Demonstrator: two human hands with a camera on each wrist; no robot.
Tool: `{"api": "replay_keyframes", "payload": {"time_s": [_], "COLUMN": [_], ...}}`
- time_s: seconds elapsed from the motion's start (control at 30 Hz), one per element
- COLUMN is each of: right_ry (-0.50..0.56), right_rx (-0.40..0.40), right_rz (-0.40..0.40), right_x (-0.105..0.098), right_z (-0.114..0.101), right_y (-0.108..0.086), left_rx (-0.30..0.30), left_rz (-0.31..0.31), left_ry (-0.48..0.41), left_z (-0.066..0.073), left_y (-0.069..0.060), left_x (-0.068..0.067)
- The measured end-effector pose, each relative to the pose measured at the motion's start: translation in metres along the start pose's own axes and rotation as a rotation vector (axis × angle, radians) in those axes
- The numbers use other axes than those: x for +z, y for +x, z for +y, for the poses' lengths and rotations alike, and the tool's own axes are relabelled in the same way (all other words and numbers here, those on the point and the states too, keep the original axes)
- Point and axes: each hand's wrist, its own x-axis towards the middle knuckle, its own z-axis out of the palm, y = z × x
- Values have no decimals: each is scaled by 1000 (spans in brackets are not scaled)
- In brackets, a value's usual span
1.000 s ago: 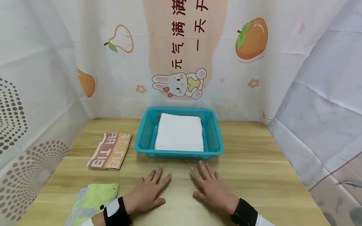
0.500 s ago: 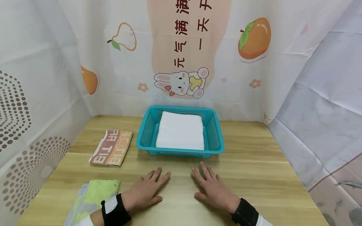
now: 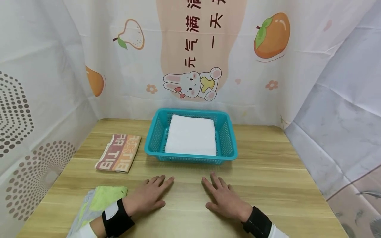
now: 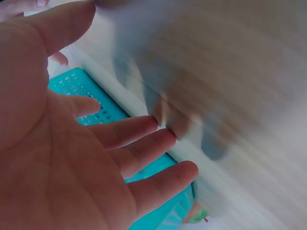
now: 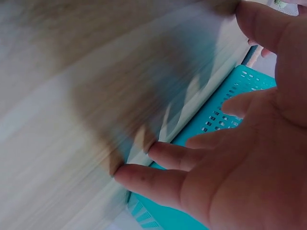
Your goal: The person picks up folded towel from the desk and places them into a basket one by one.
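My left hand (image 3: 145, 197) rests on the wooden table with its fingers spread, nearest to a folded green and grey cloth (image 3: 104, 197). To the right, my right hand (image 3: 227, 200) lies palm down, fingers apart, in front of a teal basket (image 3: 190, 158). A folded white towel (image 3: 191, 135) lies inside that basket. The left wrist view has the palm (image 4: 72, 158) and extended fingertips touching the tabletop; the right wrist view has the other palm (image 5: 249, 163) posed likewise. Neither hand holds anything.
A folded pink and orange patterned cloth (image 3: 119, 153) lies on the table left of the basket. Printed white curtains (image 3: 128, 82) hang behind the table and along its sides.
My left hand has shifted slightly left, away from the right hand, which stays nearly in place. The head view has tilted a little, moving the basket and cloths slightly up in the picture.
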Motion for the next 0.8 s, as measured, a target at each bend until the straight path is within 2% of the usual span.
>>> {"api": "replay_keyframes", "payload": {"time_s": [0.2,0.37,0.47,0.57,0.8], "right_ry": [0,11,10,9,9], "right_rx": [-10,-6,-3,1,13], "right_rz": [-10,-20,-26,-32,-43], "right_x": [0,-1,-1,-1,-1], "right_z": [0,-1,-1,-1,0], "right_y": [2,2,2,3,3], "left_rx": [-20,-57,-108,-172,-344], "left_rz": [26,89,121,124,43], "left_ry": [-9,21,79,131,160], "left_z": [-9,-10,-8,-6,-8], "left_y": [-6,-21,-33,-46,-68], "left_x": [-4,-9,-12,-15,-16]}}
